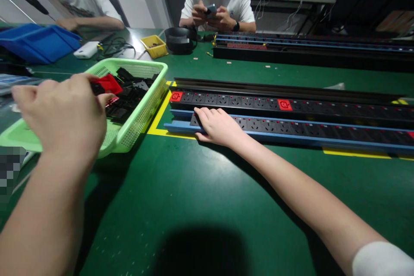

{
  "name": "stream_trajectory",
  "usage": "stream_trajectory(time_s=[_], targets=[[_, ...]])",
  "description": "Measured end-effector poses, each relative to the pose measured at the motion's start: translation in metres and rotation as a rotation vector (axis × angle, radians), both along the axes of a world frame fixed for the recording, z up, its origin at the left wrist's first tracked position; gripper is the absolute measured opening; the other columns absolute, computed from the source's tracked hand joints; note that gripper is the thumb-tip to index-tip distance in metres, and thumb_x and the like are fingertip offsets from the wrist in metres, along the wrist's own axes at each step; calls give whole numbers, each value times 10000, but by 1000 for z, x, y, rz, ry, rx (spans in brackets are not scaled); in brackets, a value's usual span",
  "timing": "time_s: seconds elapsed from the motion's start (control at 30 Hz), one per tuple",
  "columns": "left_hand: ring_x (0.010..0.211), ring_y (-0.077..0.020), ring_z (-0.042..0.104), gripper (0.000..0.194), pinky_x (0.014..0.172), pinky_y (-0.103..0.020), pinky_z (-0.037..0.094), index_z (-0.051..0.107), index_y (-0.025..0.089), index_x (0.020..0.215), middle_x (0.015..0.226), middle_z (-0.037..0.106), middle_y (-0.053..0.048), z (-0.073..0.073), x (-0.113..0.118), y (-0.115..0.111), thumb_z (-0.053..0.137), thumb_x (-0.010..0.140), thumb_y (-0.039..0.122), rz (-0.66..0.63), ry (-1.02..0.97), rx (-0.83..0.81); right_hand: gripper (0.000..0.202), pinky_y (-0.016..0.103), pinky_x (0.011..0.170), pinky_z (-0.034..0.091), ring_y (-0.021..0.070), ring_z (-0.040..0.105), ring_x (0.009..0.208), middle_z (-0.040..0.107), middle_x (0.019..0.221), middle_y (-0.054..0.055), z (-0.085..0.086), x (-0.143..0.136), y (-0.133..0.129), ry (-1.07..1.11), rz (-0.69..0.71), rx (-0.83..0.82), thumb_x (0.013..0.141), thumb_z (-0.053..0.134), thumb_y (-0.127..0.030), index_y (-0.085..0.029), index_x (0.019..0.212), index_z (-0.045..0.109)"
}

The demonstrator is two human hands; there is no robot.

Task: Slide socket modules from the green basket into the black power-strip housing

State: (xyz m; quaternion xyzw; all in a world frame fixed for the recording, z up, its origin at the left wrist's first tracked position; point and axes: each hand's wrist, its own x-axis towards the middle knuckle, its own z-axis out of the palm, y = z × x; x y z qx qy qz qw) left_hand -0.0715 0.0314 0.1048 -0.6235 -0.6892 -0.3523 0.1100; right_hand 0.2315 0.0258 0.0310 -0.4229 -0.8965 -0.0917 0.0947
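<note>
My left hand (69,110) is raised over a light green plastic basket (132,136). Its fingers are closed round a red socket module (111,83), which the hand partly covers. Several black socket modules (129,97) lie loose in the basket. On the table, my right hand (218,126) clasps the left part of a power strip (284,127), a blue channel with a row of black sockets, fingers over the top and thumb along the near side. The channel's left end shows bare beyond the hand. Parallel behind it lies a black power strip (239,100) with red sockets among the black ones.
Yellow tape (158,118) marks the green table (207,194). Further back are a long black housing (278,55), a yellow bin (154,46), a black round object (179,39) and blue bins (39,43). One person (220,4) opposite holds a phone; another sits at left.
</note>
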Motion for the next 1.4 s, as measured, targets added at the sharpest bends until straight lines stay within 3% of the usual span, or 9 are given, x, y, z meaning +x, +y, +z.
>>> stream_trajectory(time_s=[0.1, 0.23, 0.43, 0.53, 0.63, 0.83, 1.1, 1.23, 1.4], targets=[[1188, -366, 529, 546, 1112, -608, 248, 641, 104, 1353, 1067, 653, -160, -2, 16, -3, 714, 865, 336, -52, 178, 113, 690, 428, 929, 477, 328, 647, 1116, 620, 1381, 241, -1, 0, 0, 0, 0, 6, 983, 541, -442, 2, 1494, 408], [818, -223, 541, 492, 997, -450, 372, 665, 167, 1303, 762, 540, -16, -14, 40, -9, 731, 876, 403, -217, 51, 227, 687, 430, 932, 483, 331, 651, 1121, 612, 1395, 239, -2, 0, -1, -8, -2, 15, 983, 544, -442, 2, 1491, 415], [637, -162, 443, 424, 701, -306, 384, 605, 172, 1276, 721, 439, 23, -75, 76, -18, 673, 916, 386, -483, -188, 238, 716, 439, 917, 493, 337, 644, 1123, 602, 1423, 236, -2, -1, -2, -40, -5, 20, 990, 523, -449, 3, 1526, 378], [592, -140, 401, 422, 636, -294, 362, 579, 173, 1268, 716, 400, 40, -106, 81, -13, 676, 919, 389, -496, -333, 237, 727, 438, 883, 508, 329, 648, 1083, 532, 1529, 215, -3, 0, -2, -52, 8, 43, 994, 506, -435, -18, 1566, 338], [634, -125, 411, 437, 637, -285, 363, 561, 147, 1256, 789, 429, 23, -122, 79, -4, 677, 931, 416, -488, -494, 250, 708, 446, 849, 522, 316, 646, 1049, 343, 1688, 135, -4, 2, -1, -97, 53, 82, 1004, 488, -393, -134, 1629, 280], [704, -121, 451, 587, 669, -271, 383, 561, 102, 1177, 842, 483, -1, -123, 82, 8, 692, 882, 592, -442, -723, 278, 601, 468, 874, 519, 339, 605, 1166, 287, 1721, 42, -7, 4, 4, -156, 124, 76, 1063, 421, -398, -331, 1642, 273], [623, -97, 420, 372, 631, -254, 342, 631, 137, 1104, 702, 456, 53, -110, 93, -10, 787, 816, 312, -468, -791, 64, 495, 453, 862, 508, 324, 594, 1153, 413, 1649, 97, 0, 4, 1, -160, 144, 51, 1064, 412, -322, -264, 1555, 407], [592, -82, 396, 366, 585, -241, 310, 627, 121, 1050, 685, 444, 63, -109, 90, 0, 792, 763, 279, -387, -823, 160, 460, 435, 818, 504, 317, 599, 1111, 437, 1623, 100, 1, 3, -1, -180, 140, 86, 1059, 391, -292, -238, 1513, 437], [521, -72, 382, 395, 506, -235, 278, 627, 112, 1001, 659, 516, 48, -112, 84, 9, 781, 756, 380, -352, -1105, 109, 415, 412, 788, 490, 299, 610, 1077, 463, 1587, 114, -1, 3, -2, -196, 138, 123, 1055, 406, -281, -223, 1463, 458]])
